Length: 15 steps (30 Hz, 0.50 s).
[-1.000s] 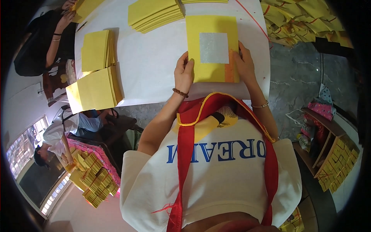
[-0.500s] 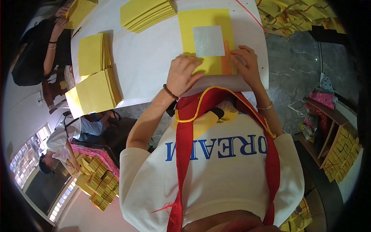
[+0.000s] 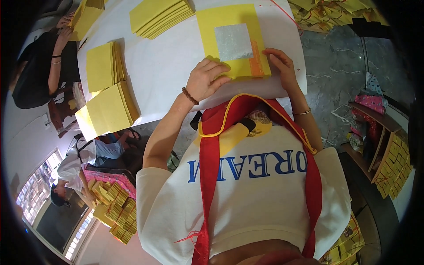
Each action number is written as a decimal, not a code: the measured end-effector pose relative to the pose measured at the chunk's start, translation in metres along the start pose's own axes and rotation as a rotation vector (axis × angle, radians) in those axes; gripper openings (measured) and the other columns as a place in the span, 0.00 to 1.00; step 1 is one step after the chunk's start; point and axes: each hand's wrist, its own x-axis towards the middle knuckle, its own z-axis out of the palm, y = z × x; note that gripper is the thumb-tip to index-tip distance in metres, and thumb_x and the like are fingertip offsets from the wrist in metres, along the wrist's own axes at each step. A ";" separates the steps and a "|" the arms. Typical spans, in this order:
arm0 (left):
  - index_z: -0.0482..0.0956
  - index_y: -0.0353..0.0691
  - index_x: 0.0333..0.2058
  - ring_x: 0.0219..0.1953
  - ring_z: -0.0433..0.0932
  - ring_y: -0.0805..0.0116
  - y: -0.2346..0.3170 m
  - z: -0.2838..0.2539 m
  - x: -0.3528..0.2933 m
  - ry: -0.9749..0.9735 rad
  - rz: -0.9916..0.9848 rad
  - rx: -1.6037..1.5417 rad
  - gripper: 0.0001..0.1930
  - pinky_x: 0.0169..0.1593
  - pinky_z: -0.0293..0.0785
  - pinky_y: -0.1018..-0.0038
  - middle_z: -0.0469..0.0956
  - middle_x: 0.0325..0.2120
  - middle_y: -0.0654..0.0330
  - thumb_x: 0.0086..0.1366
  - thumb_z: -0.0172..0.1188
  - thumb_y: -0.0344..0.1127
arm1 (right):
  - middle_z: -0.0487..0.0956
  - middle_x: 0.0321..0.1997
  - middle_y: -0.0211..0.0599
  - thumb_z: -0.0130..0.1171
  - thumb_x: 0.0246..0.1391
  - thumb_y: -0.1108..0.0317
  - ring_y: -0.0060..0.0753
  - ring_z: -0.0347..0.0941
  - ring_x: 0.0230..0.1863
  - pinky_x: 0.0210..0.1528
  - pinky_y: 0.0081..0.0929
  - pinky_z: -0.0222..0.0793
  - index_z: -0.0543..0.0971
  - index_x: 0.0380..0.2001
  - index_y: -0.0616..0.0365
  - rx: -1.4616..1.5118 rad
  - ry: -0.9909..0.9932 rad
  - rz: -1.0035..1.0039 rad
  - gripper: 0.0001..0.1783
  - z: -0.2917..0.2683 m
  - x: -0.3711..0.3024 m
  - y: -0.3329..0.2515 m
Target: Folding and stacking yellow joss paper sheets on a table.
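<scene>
A white-covered counter point(image 3: 163, 66) spans the space from ten to one o'clock. Grey veined floor point(image 3: 327, 66) shows at two o'clock. The person's white T-shirt point(image 3: 256, 207), with blue lettering and a red apron point(image 3: 210, 176) over it, fills the area around six o'clock.

At ten o'clock a co-worker in black point(image 3: 37, 79) has hands on yellow paper at the counter's far left. Between eight and nine o'clock sits another person in a white top point(image 3: 79, 163), beside piled yellow bundles point(image 3: 119, 207) at eight.

A heap of yellow paper point(image 3: 327, 15) lies between one and two o'clock; a wooden shelf unit point(image 3: 375, 115) stands at three, yellow bundles stacked against it.

On the counter, two adjoining yellow stacks point(image 3: 106, 86) lie at ten o'clock and a fanned yellow stack point(image 3: 161, 17) at eleven. The yellow paper sheet point(image 3: 207, 31) lies flat at twelve, before the person.

The left hand point(image 3: 205, 79) is at the sheet's seven o'clock corner, fingers loosely curved, thumb apart; contact cannot be told. The right hand point(image 3: 282, 66) is at its four o'clock edge, fingers parted, gripping nothing.

A silver square point(image 3: 233, 41) covers the sheet's middle, an orange strip point(image 3: 256, 62) at its four o'clock. A beaded bracelet point(image 3: 190, 96) circles the left wrist.
</scene>
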 end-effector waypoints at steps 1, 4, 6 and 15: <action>0.78 0.40 0.35 0.35 0.72 0.59 -0.003 0.000 0.001 -0.001 0.000 0.000 0.12 0.37 0.70 0.69 0.76 0.31 0.58 0.53 0.63 0.37 | 0.77 0.43 0.31 0.49 0.58 0.67 0.22 0.69 0.48 0.54 0.21 0.59 0.76 0.43 0.60 -0.002 -0.004 -0.007 0.13 -0.001 0.001 0.001; 0.78 0.37 0.32 0.29 0.73 0.61 -0.006 0.002 0.002 0.010 -0.129 -0.125 0.08 0.32 0.69 0.71 0.76 0.27 0.57 0.56 0.61 0.35 | 0.78 0.42 0.31 0.47 0.59 0.65 0.22 0.69 0.47 0.54 0.20 0.59 0.76 0.42 0.61 -0.023 0.020 0.003 0.14 0.001 0.002 0.006; 0.77 0.35 0.30 0.25 0.72 0.67 -0.002 0.003 0.007 0.052 -0.318 -0.178 0.07 0.29 0.68 0.74 0.74 0.24 0.57 0.58 0.59 0.33 | 0.78 0.42 0.31 0.47 0.60 0.65 0.22 0.69 0.47 0.54 0.20 0.59 0.76 0.42 0.61 -0.042 0.048 0.019 0.14 0.002 0.002 0.009; 0.77 0.36 0.27 0.22 0.72 0.62 -0.004 0.010 0.010 0.101 -0.429 -0.296 0.07 0.28 0.68 0.71 0.74 0.21 0.56 0.57 0.58 0.35 | 0.78 0.38 0.30 0.48 0.60 0.65 0.18 0.70 0.42 0.49 0.17 0.63 0.77 0.40 0.63 -0.051 0.107 -0.011 0.14 0.008 0.004 0.006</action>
